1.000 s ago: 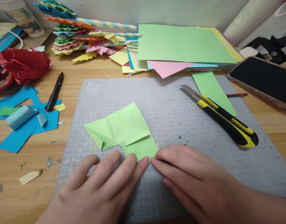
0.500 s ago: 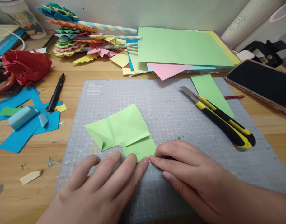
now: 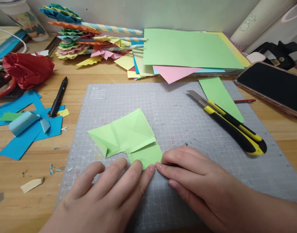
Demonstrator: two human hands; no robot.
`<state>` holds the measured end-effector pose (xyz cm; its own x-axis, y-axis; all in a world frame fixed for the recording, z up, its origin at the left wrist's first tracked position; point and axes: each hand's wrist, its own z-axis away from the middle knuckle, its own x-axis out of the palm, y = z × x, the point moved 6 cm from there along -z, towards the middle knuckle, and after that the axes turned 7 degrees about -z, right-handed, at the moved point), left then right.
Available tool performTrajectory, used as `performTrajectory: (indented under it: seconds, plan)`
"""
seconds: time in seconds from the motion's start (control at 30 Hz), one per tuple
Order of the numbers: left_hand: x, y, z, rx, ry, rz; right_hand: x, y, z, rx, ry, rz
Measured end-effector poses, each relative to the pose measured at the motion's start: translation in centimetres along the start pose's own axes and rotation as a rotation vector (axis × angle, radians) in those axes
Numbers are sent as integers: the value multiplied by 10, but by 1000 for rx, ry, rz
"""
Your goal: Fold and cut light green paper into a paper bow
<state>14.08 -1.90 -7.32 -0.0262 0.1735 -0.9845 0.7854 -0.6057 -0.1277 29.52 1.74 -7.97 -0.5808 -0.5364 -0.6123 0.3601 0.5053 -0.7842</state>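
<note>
A folded light-green sheet of paper (image 3: 124,132) lies on the grey cutting mat (image 3: 194,200), with creases, a pointed left corner and a flap across its lower part. At its lower edge rests my left hand (image 3: 102,194), fingers spread and curved, thumb and index fingertips holding the edge against the mat. My right hand (image 3: 199,181) has its fingers closed together at the lower right corner of the paper, thumb and index pinching there. The two thumbs almost meet. My fingers hide part of the bottom edge.
A yellow-black utility knife (image 3: 228,124), blade out, lies right of the paper over a green strip (image 3: 219,90). Behind are stacked coloured sheets (image 3: 187,48) and paper flowers (image 3: 73,42). A phone (image 3: 271,85) is at right; a black pen (image 3: 58,97) and blue scraps (image 3: 24,142) at left.
The view has shifted very slightly. Both hands and the green paper keep nearly the same positions.
</note>
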Motion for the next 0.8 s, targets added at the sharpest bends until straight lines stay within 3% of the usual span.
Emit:
performTrajectory:
  seconds: [0.2,0.33,0.47,0.6,0.7,0.8]
  plan:
    - [-2,2,0,-9,34,8,-7,-4,1,-46,80,222]
    - [-1,4,-1,-26,18,7,-1,-12,-1,-74,53,317]
    - [-2,12,-3,14,77,10,7,-13,-1,11,31,322]
    - [-3,22,-8,33,98,26,8,-18,1,-104,23,391]
    - [-6,29,-12,34,112,2,2,-14,2,-93,31,379]
    - [-12,37,-14,121,146,-78,-1,-13,4,-71,43,380]
